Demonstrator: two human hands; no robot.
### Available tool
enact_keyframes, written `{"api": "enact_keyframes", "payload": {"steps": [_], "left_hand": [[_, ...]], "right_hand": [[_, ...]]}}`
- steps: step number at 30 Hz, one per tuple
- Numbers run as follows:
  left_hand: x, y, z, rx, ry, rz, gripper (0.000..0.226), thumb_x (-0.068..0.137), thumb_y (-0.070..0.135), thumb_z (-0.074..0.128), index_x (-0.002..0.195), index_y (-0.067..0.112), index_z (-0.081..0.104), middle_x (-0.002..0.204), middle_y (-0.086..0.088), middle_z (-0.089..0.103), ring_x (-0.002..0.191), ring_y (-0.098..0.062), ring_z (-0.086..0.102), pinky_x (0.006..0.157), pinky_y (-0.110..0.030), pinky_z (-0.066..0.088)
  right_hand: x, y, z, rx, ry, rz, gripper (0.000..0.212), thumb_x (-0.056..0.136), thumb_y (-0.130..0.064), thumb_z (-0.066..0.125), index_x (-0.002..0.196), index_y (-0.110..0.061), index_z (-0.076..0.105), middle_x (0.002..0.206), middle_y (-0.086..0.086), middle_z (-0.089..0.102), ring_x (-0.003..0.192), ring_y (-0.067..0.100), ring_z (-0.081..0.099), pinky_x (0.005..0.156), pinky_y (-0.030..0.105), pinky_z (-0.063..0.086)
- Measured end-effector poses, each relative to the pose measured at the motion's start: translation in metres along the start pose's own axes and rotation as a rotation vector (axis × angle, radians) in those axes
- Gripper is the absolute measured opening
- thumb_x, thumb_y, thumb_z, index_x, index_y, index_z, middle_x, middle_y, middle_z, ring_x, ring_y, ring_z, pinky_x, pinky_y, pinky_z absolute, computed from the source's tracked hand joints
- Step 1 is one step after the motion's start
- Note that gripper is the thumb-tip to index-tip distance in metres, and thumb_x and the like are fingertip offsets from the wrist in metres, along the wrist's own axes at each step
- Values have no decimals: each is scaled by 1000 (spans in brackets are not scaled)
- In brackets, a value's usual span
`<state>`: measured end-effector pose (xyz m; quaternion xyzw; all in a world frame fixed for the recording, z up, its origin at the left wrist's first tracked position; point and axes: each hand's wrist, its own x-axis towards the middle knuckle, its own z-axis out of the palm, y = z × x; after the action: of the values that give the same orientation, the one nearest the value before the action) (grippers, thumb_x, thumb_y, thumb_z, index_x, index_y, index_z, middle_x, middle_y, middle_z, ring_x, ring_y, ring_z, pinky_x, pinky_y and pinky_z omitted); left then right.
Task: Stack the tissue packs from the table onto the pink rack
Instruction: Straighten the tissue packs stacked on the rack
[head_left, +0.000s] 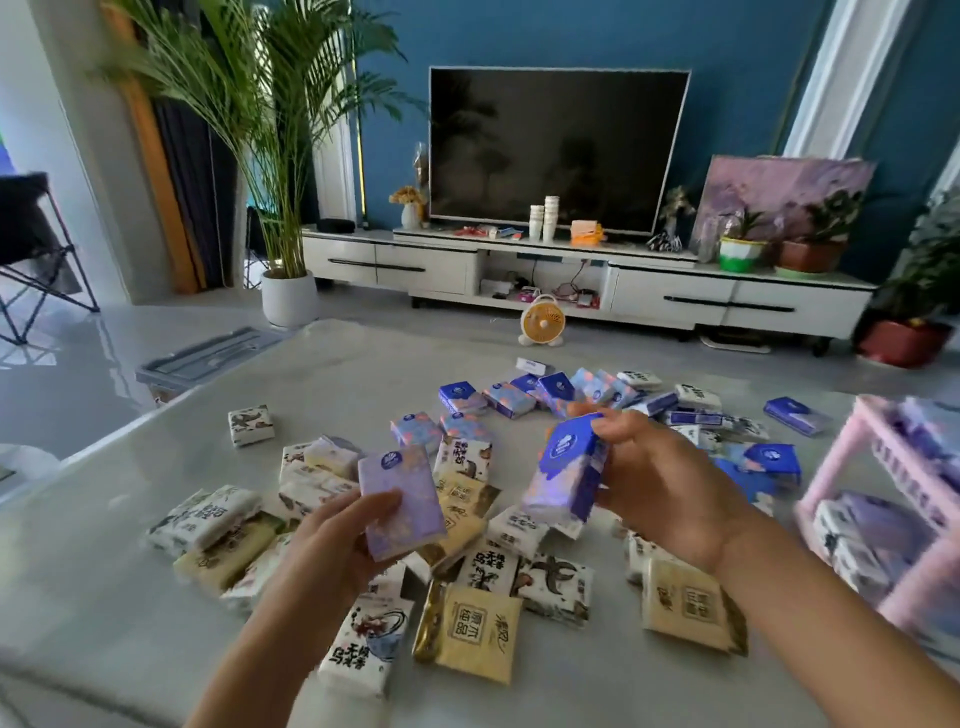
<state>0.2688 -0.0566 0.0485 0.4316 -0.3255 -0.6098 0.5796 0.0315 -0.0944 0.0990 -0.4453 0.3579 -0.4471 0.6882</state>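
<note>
- Packs (472, 631) status? Where are they?
- Mostly loose in a heap across the surface (156, 519): white, gold and blue ones mixed, many overlapping. Two are lifted. Rack (840, 460) sits at the right edge of my view, and both tiers already carry some packs, blurred.
- Hands?
- Left hand (332, 530) grips a lilac pack (402, 501) from below, thumb on its face. Right hand (660, 488) grips a blue pack (569, 470), thumb at its top edge, pack tilted. Both packs are clear of the heap.
- Why one each?
- My read: two per trip cuts travel to the rack. They look like the same brand, so maybe it's sorting by type. Can't confirm. The blue one is nearer the rack, so I'd expect it to go in first.
- Risks?
- Soft wrappers, so stacks could slump. Rack is partly out of frame, so I can't tell how much space is free.
- Room?
- Living room, glossy grey surface. TV (558, 150) on a blue wall above a white stand (395, 262) with paper cups (545, 218). Palm (270, 104) on the left, small fan (543, 325) on the floor, folding chair (36, 244) far left, painting (784, 192) on the right.
</note>
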Motion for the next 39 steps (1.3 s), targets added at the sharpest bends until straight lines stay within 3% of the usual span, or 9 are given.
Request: {"api": "enact_keyframes", "payload": {"steps": [3,6,10,15,20,26,31,36,39], "left_hand": [[-13,-8,24,-13,-15,-12,20,83,0,51,101,-4,58,73,-16,70,53,-19,66,44,-24,52],[-18,-11,60,-33,-41,25,38,81,-2,52,114,16,57,79,-12,72,54,-21,66,47,-29,54],[-25,-5,134,-17,-239,79,40,67,6,58,105,18,59,81,-8,72,59,-17,67,52,-24,56],[-11,0,242,188,-346,252,16,86,9,54,97,20,59,73,-1,70,63,-13,66,64,-33,54],[14,-25,349,438,-468,395,7,92,11,51,99,14,51,72,-1,58,55,-4,58,54,-19,49],[42,-73,413,763,-482,540,23,93,16,43,116,22,42,81,-2,59,69,-16,55,66,-30,44],[55,-91,423,1104,-466,545,40,93,22,42,133,18,42,131,-10,43,124,-25,35,103,-31,28],[58,-93,421,1114,-507,514,37,94,23,39,129,20,49,129,-6,53,117,-23,46,102,-33,34],[55,-92,421,1164,-514,504,31,95,23,37,122,20,51,114,-4,57,107,-23,49,99,-35,36]], "right_hand": [[-33,-12,-14,194,32,20,68,44,-29,84,105,-4,65,107,18,68,91,26,66,78,35,54],[-68,-30,-24,227,154,65,39,80,-19,54,111,4,59,92,25,69,72,27,70,67,35,57],[-118,-57,-39,191,228,63,19,92,-7,46,96,5,60,79,25,68,57,27,69,51,33,56],[-157,-106,-105,-468,695,-374,16,95,-13,49,95,-20,64,88,3,60,71,8,55,51,10,42],[-154,-152,-202,-832,1054,-583,24,98,-10,39,110,-4,59,101,1,55,78,11,47,56,6,31],[-121,-155,-252,-852,990,-440,25,100,-14,33,110,-9,55,114,5,54,96,13,46,73,23,35],[-107,-139,-265,-1331,940,-261,23,98,-13,33,108,-10,54,112,8,52,98,24,52,80,28,39],[-111,-132,-267,-1445,850,-154,29,97,-16,34,68,-19,35,91,6,42,91,29,52,74,32,37],[-110,-130,-267,-1442,854,-195,28,97,-18,30,71,-14,39,86,10,46,86,28,49,68,31,34]]}}
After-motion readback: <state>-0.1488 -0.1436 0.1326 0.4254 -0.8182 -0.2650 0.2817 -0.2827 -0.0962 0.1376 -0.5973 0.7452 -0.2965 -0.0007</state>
